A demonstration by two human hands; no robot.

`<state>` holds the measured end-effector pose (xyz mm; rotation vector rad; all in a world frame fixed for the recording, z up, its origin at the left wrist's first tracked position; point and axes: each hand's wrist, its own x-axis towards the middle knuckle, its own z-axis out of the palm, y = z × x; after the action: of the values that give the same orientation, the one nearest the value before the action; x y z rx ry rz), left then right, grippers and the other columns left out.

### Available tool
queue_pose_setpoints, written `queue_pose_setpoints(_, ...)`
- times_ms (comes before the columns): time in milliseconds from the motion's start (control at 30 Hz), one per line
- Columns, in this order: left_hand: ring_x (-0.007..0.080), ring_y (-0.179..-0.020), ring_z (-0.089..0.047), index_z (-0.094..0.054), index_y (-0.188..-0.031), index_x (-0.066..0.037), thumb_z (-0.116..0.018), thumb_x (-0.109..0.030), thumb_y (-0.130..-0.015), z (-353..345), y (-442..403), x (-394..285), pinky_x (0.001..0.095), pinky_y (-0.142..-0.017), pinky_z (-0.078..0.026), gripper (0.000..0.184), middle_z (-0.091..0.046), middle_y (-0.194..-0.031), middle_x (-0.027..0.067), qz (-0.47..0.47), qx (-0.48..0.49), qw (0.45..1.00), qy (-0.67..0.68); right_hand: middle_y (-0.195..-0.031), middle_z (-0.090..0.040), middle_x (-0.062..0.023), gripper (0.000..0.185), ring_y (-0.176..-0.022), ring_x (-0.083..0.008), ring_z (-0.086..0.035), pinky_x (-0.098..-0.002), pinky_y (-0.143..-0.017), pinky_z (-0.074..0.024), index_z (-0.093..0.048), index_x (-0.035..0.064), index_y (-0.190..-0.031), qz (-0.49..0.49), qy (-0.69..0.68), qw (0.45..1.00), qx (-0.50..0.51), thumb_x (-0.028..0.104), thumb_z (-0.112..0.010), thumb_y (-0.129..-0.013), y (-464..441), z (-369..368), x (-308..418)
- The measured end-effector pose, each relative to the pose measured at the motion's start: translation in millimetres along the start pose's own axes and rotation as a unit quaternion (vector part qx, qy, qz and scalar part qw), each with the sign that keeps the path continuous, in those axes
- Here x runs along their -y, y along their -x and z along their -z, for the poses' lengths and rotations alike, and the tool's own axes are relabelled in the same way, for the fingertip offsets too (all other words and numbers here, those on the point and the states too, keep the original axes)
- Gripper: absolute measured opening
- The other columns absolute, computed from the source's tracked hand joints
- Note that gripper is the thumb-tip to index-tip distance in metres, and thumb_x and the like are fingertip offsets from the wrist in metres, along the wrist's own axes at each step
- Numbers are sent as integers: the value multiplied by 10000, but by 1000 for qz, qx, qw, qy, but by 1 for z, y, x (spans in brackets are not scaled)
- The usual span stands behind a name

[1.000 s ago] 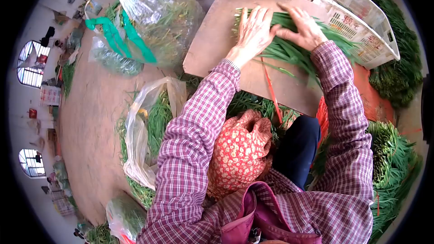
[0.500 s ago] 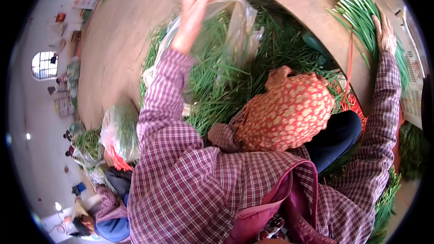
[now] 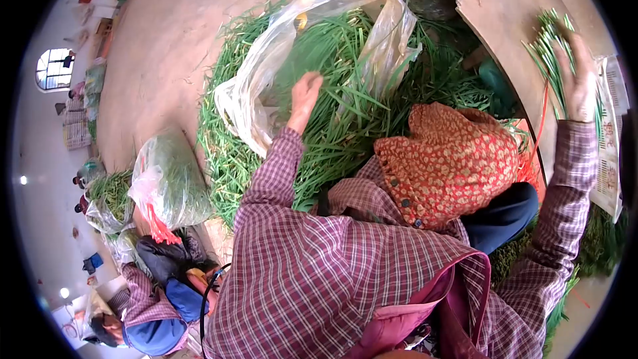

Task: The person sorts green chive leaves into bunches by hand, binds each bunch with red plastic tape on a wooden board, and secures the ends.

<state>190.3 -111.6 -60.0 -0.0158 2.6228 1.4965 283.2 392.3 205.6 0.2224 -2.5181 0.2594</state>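
My left hand [image 3: 307,98] is above loose green leaves [image 3: 345,119] at the mouth of a clear plastic bag [image 3: 252,86]. Its fingers are curled closed; whatever they may hold is hidden. On the wooden board [image 3: 495,10] at the right lies a bunch of chives [image 3: 550,46] with pale stem ends. My right hand [image 3: 578,76] rests over the bunch, slightly blurred, fingers stretched out and apart. A red strip [image 3: 540,116] hangs from the board's edge beside the stems.
A flower-patterned red cloth [image 3: 458,166] covers my lap. A filled plastic bag [image 3: 173,183] with red ties stands at the left. Another person [image 3: 156,316] sits at lower left. A pale printed sheet or crate side [image 3: 606,153] borders the board.
My left hand has come back toward me from the bag's far rim, and its fingers have curled. My right hand has shifted over the chives. The whole view has turned slightly.
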Motion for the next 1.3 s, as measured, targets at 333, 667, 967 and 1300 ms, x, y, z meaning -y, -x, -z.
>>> queue_pose_setpoints(333, 354, -1033, -590, -636, -1079, -12, -499, -101, -853, -54, -124, -34, 399, -913, -446, 279, -630, -1078, 202, -172, -33, 979, -104, -973, -686, -138, 310, -807, -263, -679, -384, -757, -550, -637, 55, -1065, -1, -209, 878, 430, 313, -579, -902, -56, -165, 136)
queue_pose_setpoints(667, 323, -1243, -452, -496, -1299, -44, -454, -286, -935, -73, -238, -68, 381, -1070, -329, 439, -490, -1348, 156, -68, 89, 975, -193, -1235, -536, -225, 776, -981, -259, -622, -352, -847, -515, -256, -29, -1413, -316, -493, 628, 513, 477, -550, -903, -51, -231, 103)
queue_pose_setpoints(967, 352, -1325, -333, -370, -1370, 38, -605, -257, -800, -84, -219, -38, 365, -1104, -249, 683, -374, -1401, 264, -140, 118, 961, -207, -1391, -369, -213, 897, -1165, -278, -511, -353, -920, -489, -31, 66, -1488, -438, -548, 592, 396, 508, -540, -895, -58, -252, 86)
queue_pose_setpoints(1300, 271, -921, -538, -587, -936, 42, -734, -347, -687, -80, -235, -68, 365, -800, -418, 485, -585, -969, 180, -53, 290, 910, -292, -1246, -525, -137, 716, -994, -195, -574, -310, -833, -499, -239, 54, -1449, -447, -544, 602, 377, 444, -532, -925, -52, -254, 81)
